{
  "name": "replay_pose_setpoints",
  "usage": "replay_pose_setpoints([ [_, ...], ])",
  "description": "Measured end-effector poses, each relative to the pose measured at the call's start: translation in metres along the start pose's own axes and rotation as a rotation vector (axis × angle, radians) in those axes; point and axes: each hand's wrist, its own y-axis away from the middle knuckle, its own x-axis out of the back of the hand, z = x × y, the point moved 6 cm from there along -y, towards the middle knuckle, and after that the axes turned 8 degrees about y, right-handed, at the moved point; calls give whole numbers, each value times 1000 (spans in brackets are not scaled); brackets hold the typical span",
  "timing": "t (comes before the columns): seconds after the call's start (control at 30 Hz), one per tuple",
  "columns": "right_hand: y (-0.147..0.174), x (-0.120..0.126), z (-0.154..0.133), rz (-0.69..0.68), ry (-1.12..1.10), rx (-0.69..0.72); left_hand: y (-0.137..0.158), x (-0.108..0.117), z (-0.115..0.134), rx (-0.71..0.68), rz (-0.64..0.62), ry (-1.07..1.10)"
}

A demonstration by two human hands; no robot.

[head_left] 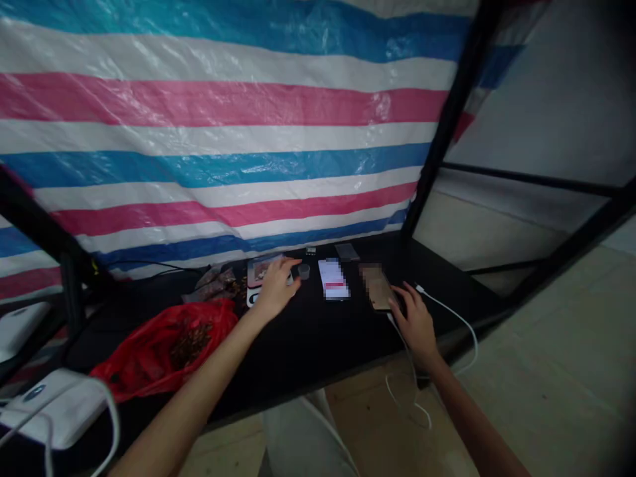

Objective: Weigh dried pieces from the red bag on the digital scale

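My left hand (275,288) rests on a small scale (258,278) at the far side of the black desk (308,338), at about 11 o'clock from me. The fingers (288,268) lie spread and flat over its tray; they grip nothing. The tray looks pale with some brownish material on it, partly hidden by my hand. My right hand (415,321) is at 1 o'clock, fingers loosely open, the tips touching a phone (380,291) with a white cable (447,311) beside it. A red plastic bag (163,344) lies at 9 o'clock, well apart from the scale.
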Motion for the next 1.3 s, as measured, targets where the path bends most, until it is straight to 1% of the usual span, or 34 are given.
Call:
replay_pose_setpoints([
  [0.03,-8,0,2,2,-7,32,-10,3,-29,33,40,-58],
  [0.07,-18,-2,6,-11,-31,56,-18,4,-54,38,48,-97],
  [0.13,-42,-8,16,-55,-103,77,-29,-2,-90,-20,-31,-140],
  [0.2,-63,-14,25,-77,-150,72,-37,-6,-114,-33,-103,-173],
  [0.3,-81,-17,30,-43,-178,97,-50,-10,-133,0,-177,-232],
  [0.4,-82,-14,30,-22,-217,110,-60,-17,-140,36,-257,-269],
  [0.5,-77,-10,29,-67,-236,110,-63,-25,-139,29,-303,-248],
  [0.6,-72,-2,31,-90,-279,79,-63,-30,-136,16,-308,-213],
  [0.77,-60,11,35,-131,-298,24,-62,-28,-133,-28,-267,-191],
  [0.93,-55,13,34,-166,-219,56,-64,-29,-140,-31,-292,-168],
  [1.03,-55,11,34,-173,-185,74,-64,-27,-141,-48,-262,-120],
  [1.13,-56,10,35,-169,-157,88,-62,-22,-140,-37,-200,-7],
  [1.23,-57,8,36,-180,-133,101,-60,-13,-139,20,-102,159],
  [1.3,-58,10,37,-149,-146,107,-57,-5,-138,69,-10,312],
])
